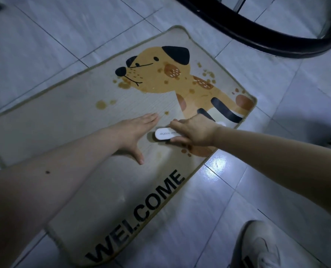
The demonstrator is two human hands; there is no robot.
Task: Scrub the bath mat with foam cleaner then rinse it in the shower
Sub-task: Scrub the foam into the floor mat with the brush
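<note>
On the pale tiled floor (238,190) the bath mat (64,120) lies flat, dog print up. The left hand (133,130) presses mid-mat, fingers straight and spread, likely pinning it so it won't slide. Beside it, toward the mat's right edge, the right hand (193,131) grips a small white brush (163,134), fingers curled over it, bearing down to scrub.
</note>
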